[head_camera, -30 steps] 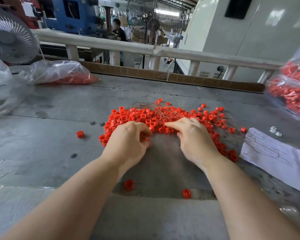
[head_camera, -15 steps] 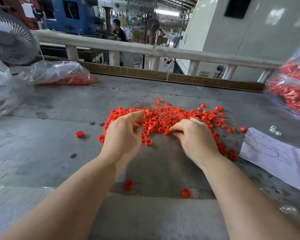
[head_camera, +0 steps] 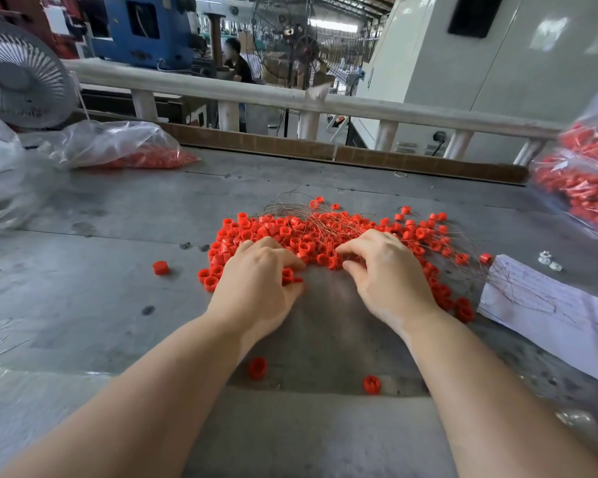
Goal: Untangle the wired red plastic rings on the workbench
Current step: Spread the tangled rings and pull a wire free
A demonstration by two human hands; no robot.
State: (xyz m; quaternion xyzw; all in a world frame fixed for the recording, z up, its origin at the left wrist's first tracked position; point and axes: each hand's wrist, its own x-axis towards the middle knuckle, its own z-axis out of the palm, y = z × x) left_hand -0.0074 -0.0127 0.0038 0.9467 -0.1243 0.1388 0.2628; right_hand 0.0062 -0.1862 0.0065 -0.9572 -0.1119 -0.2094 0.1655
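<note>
I see a big pile of red rings with thin wires in the middle of the gray worktop. My left hand sits at the near left edge of the pile, its grip curled round a few rings. My right hand is beside it, fingers bent onto the rings; I cannot tell if that grip holds any. A white paper lies at the right.

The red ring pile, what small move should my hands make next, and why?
Probably draw the left hand toward you with the rings its fingers curl around, while the right hand holds the pile down; thin wires still cross the heap.
</note>
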